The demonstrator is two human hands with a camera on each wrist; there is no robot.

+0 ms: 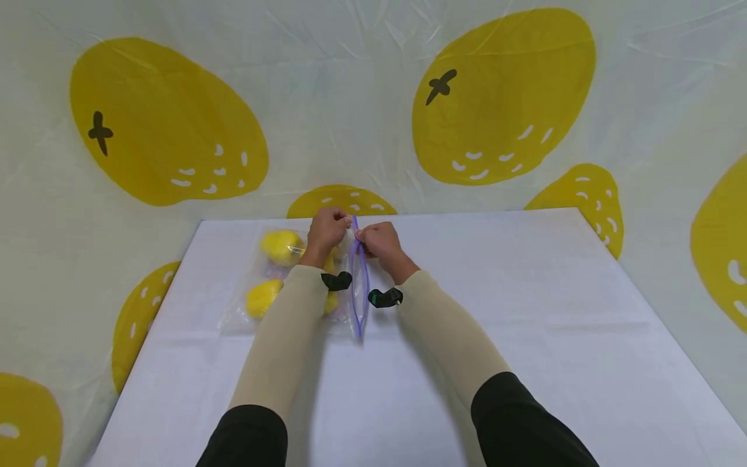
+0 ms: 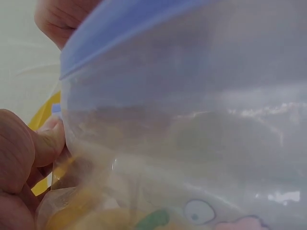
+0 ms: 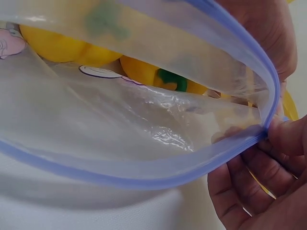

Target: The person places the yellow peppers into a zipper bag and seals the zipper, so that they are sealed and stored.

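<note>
A clear zip bag [image 1: 240,319] with a purple-blue zip strip [image 1: 366,285] lies on the table, its mouth facing right. Inside are several yellow bell peppers [image 1: 282,247], and a green stem [image 3: 173,79] shows in the right wrist view. At the far end of the strip, my left hand [image 1: 328,232] pinches the bag's corner. Just nearer along the zip, my right hand [image 1: 382,241] grips the strip between thumb and fingers. From there towards me the mouth gapes, its two edges apart. Part of the bag is hidden under my left forearm.
A white cloth covers the table [image 1: 525,337]. Behind and beside it hangs a pale sheet [image 1: 338,117] printed with large yellow fruit shapes. Small dark cameras [image 1: 385,298] sit at both wrists.
</note>
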